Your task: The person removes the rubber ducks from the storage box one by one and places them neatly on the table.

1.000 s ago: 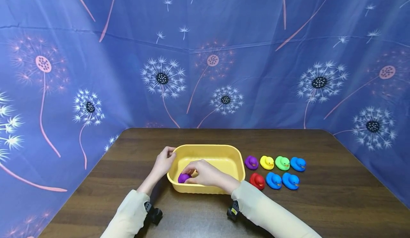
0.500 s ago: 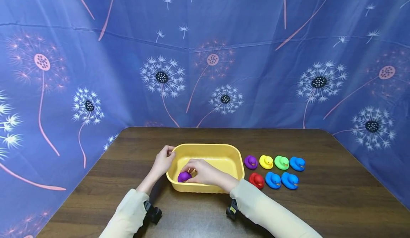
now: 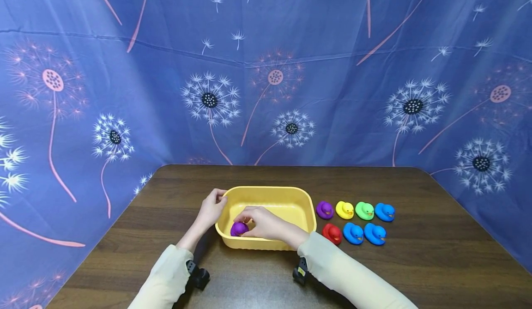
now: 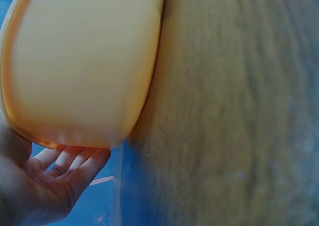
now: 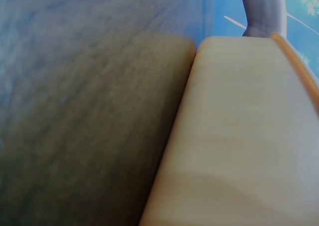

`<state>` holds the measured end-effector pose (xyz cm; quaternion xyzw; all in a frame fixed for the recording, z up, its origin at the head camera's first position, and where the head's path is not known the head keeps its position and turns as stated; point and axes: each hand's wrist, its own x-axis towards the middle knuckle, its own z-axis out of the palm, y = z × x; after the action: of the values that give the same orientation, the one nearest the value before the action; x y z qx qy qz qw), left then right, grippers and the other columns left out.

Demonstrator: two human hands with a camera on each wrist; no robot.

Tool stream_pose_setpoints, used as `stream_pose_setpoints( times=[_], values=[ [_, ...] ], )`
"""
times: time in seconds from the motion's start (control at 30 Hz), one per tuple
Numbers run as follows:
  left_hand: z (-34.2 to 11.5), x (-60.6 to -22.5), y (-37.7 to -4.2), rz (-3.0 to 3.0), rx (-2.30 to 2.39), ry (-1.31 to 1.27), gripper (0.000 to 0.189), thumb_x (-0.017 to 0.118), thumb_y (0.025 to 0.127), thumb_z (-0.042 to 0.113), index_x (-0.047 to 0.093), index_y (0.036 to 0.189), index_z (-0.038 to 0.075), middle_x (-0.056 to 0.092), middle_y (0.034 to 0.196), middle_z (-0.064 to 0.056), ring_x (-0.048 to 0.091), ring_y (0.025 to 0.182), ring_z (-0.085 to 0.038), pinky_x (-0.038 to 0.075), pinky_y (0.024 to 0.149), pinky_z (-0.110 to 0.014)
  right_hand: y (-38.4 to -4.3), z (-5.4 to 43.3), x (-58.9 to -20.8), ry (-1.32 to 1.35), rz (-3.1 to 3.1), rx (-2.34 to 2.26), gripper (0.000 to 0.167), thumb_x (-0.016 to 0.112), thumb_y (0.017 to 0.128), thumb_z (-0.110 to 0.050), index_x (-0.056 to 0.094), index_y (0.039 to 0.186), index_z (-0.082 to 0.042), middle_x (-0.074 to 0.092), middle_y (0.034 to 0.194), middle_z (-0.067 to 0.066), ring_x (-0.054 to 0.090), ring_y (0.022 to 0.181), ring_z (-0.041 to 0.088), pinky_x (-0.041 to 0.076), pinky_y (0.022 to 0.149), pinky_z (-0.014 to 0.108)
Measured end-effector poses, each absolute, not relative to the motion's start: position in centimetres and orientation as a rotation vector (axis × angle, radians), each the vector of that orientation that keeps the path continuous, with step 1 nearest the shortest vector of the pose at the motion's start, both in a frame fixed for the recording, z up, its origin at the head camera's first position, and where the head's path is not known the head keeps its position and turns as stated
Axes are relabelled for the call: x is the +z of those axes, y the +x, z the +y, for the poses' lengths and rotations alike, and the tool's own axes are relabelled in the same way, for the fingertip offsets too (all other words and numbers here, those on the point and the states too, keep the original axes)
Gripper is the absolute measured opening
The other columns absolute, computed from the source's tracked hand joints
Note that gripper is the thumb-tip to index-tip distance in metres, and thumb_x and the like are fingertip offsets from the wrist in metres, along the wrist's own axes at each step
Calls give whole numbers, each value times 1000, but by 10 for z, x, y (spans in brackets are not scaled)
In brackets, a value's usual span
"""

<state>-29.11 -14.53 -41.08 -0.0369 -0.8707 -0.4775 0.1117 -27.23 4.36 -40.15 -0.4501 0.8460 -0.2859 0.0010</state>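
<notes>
A yellow plastic basin (image 3: 291,212) stands on the table. My left hand (image 3: 211,209) holds its left end. In the left wrist view, the fingers of that hand (image 4: 60,181) lie against the basin's outer wall, and the thumb is at the rim, its tip hidden. Inside the basin at the front left, my right hand (image 3: 263,222) pinches a purple rubber duck (image 3: 238,229) between thumb and fingers. The right wrist view shows only the basin's outer side (image 5: 239,126), the table and the left forearm (image 5: 264,9); the right hand is hidden there.
Right of the basin, several rubber ducks sit in two rows. Behind are a purple (image 3: 324,210), a yellow (image 3: 345,210), a green (image 3: 364,211) and a blue duck (image 3: 384,212). In front are a red duck (image 3: 331,233) and two blue ducks (image 3: 353,233). A patterned blue cloth hangs behind the table.
Hardly anything differs. The whole scene shifts very slightly in the head view, while both hands, the basin and the purple duck keep their places relative to each other.
</notes>
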Motion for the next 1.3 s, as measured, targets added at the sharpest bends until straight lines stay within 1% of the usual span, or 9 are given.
stream_pose_setpoints(
  times=[0.3,0.4,0.43,0.57,0.63,0.67,0.8,1.03,1.3],
  values=[
    [-145,-412,-292,-2555,-1392,-109,21,52,91,5,58,109,-4,62,89,-16,57,82,-22,45,68,-25,-272,45,-401,-1425,2665,-897,26,75,77,-11,70,102,-7,65,94,2,60,87,10,50,79,19],
    [-145,-413,-293,-2541,-1407,-124,21,52,91,6,58,108,-3,62,89,-16,57,82,-22,46,68,-26,-271,45,-400,-1431,2693,-872,25,75,78,-12,70,102,-8,65,93,2,60,87,10,49,80,21],
    [-146,-415,-293,-2528,-1390,-139,19,52,91,7,59,107,-2,63,86,-12,58,80,-18,47,68,-25,-270,46,-399,-1434,2706,-859,26,75,77,-13,69,102,-8,65,94,2,60,87,10,49,81,22],
    [-146,-415,-294,-2523,-1394,-142,19,52,91,7,58,107,-2,63,86,-12,58,80,-19,47,68,-27,-269,46,-396,-1413,2750,-821,28,75,78,-16,69,104,-11,66,97,0,59,89,9,48,82,24],
    [-146,-414,-294,-2529,-1384,-132,20,52,91,7,58,107,-2,63,86,-12,58,79,-19,46,68,-25,-270,47,-396,-1403,2780,-796,29,75,78,-18,68,105,-13,66,98,-2,58,90,8,47,82,21],
    [-145,-412,-293,-2542,-1402,-114,21,52,90,5,58,109,-3,62,89,-16,58,81,-23,46,69,-27,-270,47,-396,-1394,2789,-795,29,75,77,-18,68,105,-13,66,97,-2,58,89,8,47,81,21],
    [-145,-412,-292,-2547,-1385,-112,21,52,90,5,58,108,-4,61,87,-15,56,80,-21,44,67,-24,-268,51,-395,-1401,2829,-784,28,75,77,-18,69,104,-12,65,94,-2,59,87,10,45,78,18],
    [-145,-413,-291,-2549,-1367,-127,21,52,90,4,58,108,-4,60,86,-13,55,78,-19,43,66,-24,-266,61,-392,-1401,2806,-851,31,75,78,-20,69,107,-11,66,97,-1,60,87,9,50,81,27],
    [-146,-411,-291,-2558,-1369,-136,21,52,90,4,58,108,-3,59,85,-12,53,77,-18,42,66,-24,-266,80,-384,-1326,2774,-969,35,75,79,-22,68,111,-10,66,101,-1,60,92,11,50,84,34]
  ],
)
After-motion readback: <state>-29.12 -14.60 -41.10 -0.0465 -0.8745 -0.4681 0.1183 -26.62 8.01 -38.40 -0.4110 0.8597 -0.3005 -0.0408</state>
